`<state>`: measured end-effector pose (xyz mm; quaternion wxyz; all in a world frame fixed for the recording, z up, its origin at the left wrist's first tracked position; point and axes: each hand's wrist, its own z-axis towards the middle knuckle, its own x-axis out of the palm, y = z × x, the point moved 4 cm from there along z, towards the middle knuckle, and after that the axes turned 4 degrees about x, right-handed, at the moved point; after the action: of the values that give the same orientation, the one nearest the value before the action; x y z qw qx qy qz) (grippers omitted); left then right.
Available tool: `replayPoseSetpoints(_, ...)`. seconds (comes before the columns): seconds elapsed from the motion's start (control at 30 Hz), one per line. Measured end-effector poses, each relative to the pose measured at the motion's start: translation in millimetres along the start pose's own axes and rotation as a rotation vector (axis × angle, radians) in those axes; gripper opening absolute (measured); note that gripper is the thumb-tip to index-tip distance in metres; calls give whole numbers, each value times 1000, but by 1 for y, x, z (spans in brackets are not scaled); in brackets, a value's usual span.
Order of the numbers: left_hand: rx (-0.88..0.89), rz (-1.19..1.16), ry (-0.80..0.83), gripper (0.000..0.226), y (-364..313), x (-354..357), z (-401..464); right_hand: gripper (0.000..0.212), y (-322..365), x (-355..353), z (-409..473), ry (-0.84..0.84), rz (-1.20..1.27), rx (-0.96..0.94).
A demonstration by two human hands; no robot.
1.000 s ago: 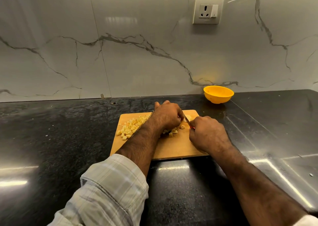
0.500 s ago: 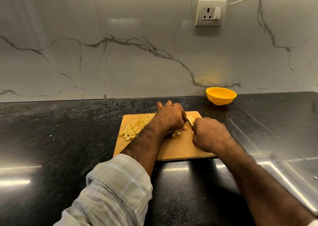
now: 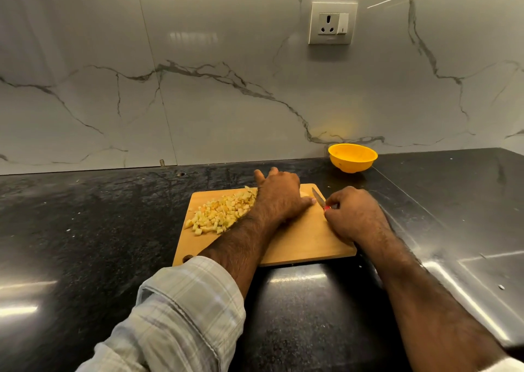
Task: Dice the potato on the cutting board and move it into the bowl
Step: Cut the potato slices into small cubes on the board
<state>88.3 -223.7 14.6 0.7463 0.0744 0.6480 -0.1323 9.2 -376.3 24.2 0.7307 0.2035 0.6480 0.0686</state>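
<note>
My left hand (image 3: pixel 279 194) lies palm-down on the cutting board (image 3: pixel 306 238), fingers straight and reaching toward the far edge, with its outer side against the pile of diced potato (image 3: pixel 222 213). Whether anything sits under the palm cannot be determined from this view. My right hand (image 3: pixel 354 214) is curled around the knife (image 3: pixel 319 198), gripping the handle, of which only a small red portion shows at the fingers. The blade projects forward and to the left, its tip pointing toward the far right corner of the board, just beside my left thumb. The diced potato occupies the left half of the board as a loose heap of small pale yellow cubes, some with browner faces, spreading from the far edge toward the near left area. The right half of the board shows bare wood. The board lies flat on the dark countertop (image 3: pixel 85 230). The yellow bowl (image 3: pixel 353 157) stands upright on the countertop beyond the board's far right corner, apart from the board and near the marble-patterned wall (image 3: pixel 198 102). A wall socket (image 3: pixel 332 23) is mounted above the bowl. My left forearm carries a rolled checked sleeve (image 3: pixel 181 315).
</note>
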Motion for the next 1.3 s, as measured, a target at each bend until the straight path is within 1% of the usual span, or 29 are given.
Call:
replayPoseSetpoints(0.07,8,-32,7,49,-4,1,2,35,-3,-2,1,1,-10,8)
replayPoseSetpoints(0.13,21,-95,20,36,-1,1,3,38,-6,-4,3,-2,-33,15)
replayPoseSetpoints(0.23,78,-162,31,24,8,-2,1,42,-8,-4,6,16,-57,23)
replayPoseSetpoints(0.37,93,-185,34,16,23,-3,0,34,-7,-2,6,12,-62,28)
replayPoseSetpoints(0.5,71,-205,17,21,27,-4,1,33,-2,-1,3,15,-77,2)
replayPoseSetpoints(0.63,55,-356,18,26,27,1,2,34,2,4,1,25,-64,-32)
replayPoseSetpoints(0.7,69,-358,29,25,26,2,3,37,2,5,1,36,-37,-42)
replayPoseSetpoints(0.83,101,-363,42,24,24,3,5,44,3,9,-1,123,-59,-48)
replayPoseSetpoints(0.97,98,-348,48,24,23,2,4,45,7,4,-4,28,-48,-93)
replayPoseSetpoints(1.13,102,-343,33,22,22,2,5,51,13,8,-5,88,-103,-66)
replayPoseSetpoints(1.3,86,-377,36,18,26,2,7,45,15,12,0,101,-94,-33)
